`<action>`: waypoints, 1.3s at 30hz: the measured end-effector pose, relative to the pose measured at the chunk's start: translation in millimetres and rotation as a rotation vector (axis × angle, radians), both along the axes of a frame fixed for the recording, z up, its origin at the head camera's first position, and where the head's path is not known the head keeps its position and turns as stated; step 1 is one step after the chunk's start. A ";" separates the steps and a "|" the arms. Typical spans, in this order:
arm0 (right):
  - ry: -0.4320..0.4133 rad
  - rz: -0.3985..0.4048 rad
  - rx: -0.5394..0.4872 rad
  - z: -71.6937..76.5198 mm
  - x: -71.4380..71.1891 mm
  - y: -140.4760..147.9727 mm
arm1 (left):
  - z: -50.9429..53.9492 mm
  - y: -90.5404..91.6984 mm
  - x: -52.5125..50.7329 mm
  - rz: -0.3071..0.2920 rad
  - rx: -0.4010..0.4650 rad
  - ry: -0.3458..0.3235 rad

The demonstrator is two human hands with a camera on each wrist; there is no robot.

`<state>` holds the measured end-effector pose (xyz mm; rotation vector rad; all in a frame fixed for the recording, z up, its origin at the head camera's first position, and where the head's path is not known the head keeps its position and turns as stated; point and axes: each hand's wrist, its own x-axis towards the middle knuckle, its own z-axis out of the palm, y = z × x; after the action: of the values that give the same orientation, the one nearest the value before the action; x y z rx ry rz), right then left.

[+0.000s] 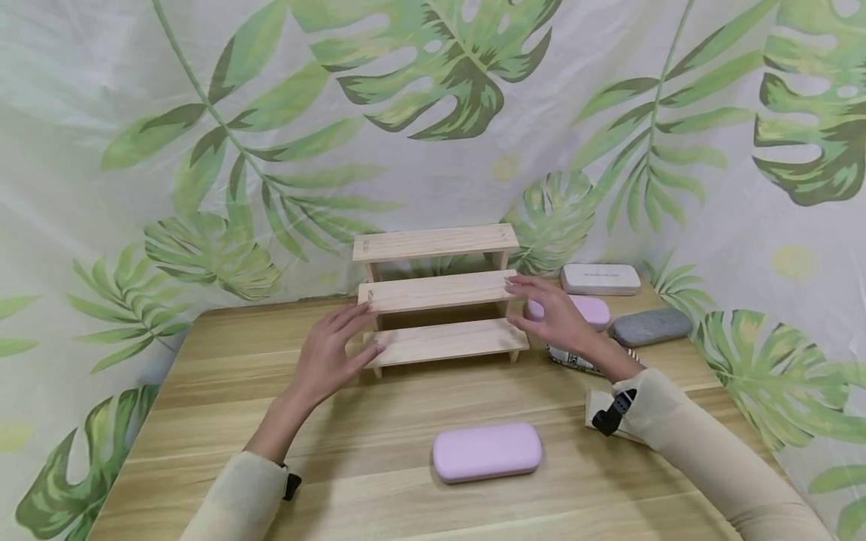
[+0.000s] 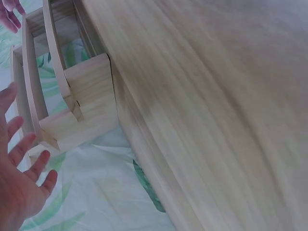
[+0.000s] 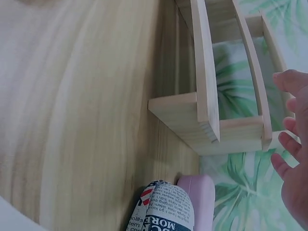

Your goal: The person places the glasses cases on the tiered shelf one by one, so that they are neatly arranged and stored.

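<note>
A three-tier wooden display shelf [image 1: 440, 291] stands at the back of the table against the leaf-patterned cloth. At its left end is my left hand [image 1: 331, 349], fingers spread and holding nothing; in the left wrist view this left hand [image 2: 24, 178] appears beside the shelf's side panel [image 2: 89, 103]. My right hand [image 1: 555, 312] is by the right end of the middle tier, its fingers extended. The right wrist view has the right hand [image 3: 296, 144] next to the shelf [image 3: 207, 72], fingers parted with nothing between them. Whether any fingertip touches the wood, I cannot tell.
A lilac glasses case [image 1: 487, 451] lies on the table [image 1: 379, 473] in front. To the right are a second lilac case [image 1: 590, 311], a white case [image 1: 601, 279], a grey case [image 1: 652, 327], a print-covered case [image 3: 166, 209] and a pale item [image 1: 597, 406] partly behind the right wrist.
</note>
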<state>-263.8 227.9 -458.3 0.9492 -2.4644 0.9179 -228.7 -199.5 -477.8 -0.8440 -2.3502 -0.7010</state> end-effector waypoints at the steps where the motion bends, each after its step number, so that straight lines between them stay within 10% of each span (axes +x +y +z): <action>1: 0.013 0.014 0.000 0.6 2.1 -0.4 | -0.5 -1.6 0.6 -0.011 0.001 0.005; 23: 0.130 0.217 0.115 -0.6 50.0 -10.8 | -20.0 -18.8 16.2 -0.094 -0.010 -0.040; 39: 0.142 0.400 0.154 -8.9 78.1 -29.0 | -25.1 -23.3 12.7 -0.086 -0.042 -0.226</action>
<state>-185.6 198.8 -467.2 1.5437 -2.2907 0.7496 -216.0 -222.7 -502.8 -0.9322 -2.5482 -0.8229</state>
